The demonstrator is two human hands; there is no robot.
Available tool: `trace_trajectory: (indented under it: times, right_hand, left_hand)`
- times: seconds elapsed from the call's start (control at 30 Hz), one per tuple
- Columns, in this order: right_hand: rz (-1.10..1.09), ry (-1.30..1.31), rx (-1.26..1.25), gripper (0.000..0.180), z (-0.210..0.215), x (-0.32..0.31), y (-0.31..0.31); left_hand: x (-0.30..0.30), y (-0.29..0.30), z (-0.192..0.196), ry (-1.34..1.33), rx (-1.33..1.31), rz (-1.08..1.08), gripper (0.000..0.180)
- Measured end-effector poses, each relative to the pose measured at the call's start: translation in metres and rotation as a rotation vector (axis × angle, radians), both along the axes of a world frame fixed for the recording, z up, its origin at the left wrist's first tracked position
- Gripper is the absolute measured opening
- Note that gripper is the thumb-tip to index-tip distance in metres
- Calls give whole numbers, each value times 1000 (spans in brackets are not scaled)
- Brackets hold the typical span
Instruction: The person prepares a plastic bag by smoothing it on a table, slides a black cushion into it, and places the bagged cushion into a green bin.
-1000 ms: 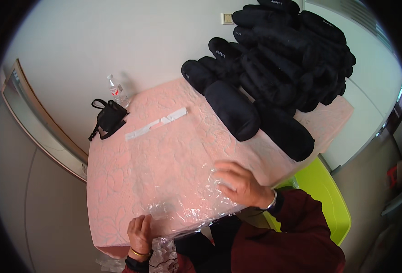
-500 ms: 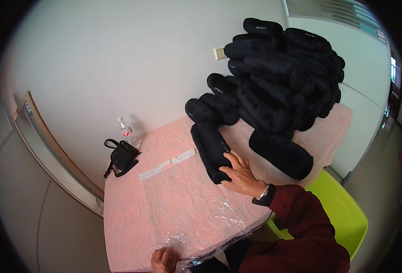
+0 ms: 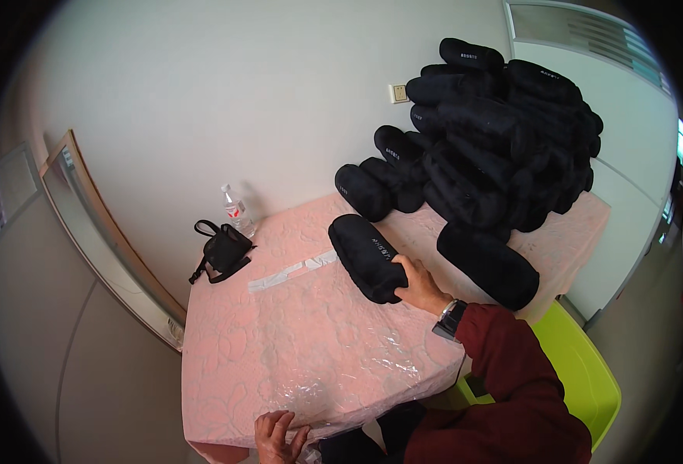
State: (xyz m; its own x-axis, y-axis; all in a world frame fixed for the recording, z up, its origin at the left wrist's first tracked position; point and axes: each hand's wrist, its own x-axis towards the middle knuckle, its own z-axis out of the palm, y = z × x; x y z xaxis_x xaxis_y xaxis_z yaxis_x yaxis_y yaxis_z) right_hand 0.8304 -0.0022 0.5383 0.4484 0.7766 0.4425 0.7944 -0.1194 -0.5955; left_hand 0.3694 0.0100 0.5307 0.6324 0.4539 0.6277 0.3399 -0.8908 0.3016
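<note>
My right hand (image 3: 422, 288) is closed round the near end of a black bolster cushion (image 3: 364, 251). Light lettering runs along the cushion's top, and it lies slantwise on the pink tablecloth (image 3: 279, 348). At the table's front edge, my left hand (image 3: 278, 435) rests with its fingers bent and somewhat apart. Clear plastic film (image 3: 310, 390) over the cloth lies against those fingers, and nothing shows gripped in them. Another black bolster (image 3: 488, 263) lies to the right of my right hand.
Many similar black bolsters (image 3: 504, 139) are heaped at the table's back right. At the back left stand a clear bottle (image 3: 235, 209) and a small black bag (image 3: 225, 251). A white strip (image 3: 291, 272) lies mid-table. A lime-green chair (image 3: 581, 371) is at the right.
My right hand has gone from lying on the cushion to gripping its end, and the cushion has turned so its lettering faces up more. The left hand's fingers have spread. The view has shifted slightly.
</note>
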Motion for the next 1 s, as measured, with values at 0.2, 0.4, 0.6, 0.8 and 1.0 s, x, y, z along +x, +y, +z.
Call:
trace_trajectory:
  times: [0.2,0.4,0.6,0.8,1.0]
  right_hand:
    - [13,95,443,44,19,1,2]
    - [91,-90,583,45,82,-93,-63]
    - [513,-106,288,43,71,-176,-118]
    - [353,-423,147,49,53,-114,-94]
    - [526,-484,7,71,54,-140,-99]
  left_hand:
    - [11,-13,13,-40,-41,3,36]
    - [16,-24,19,-156,-378,-71,56]
    - [69,-36,26,-672,-1043,-336,87]
    - [61,-25,12,-81,-367,-18,94]
    - [92,-41,61,198,166,31,96]
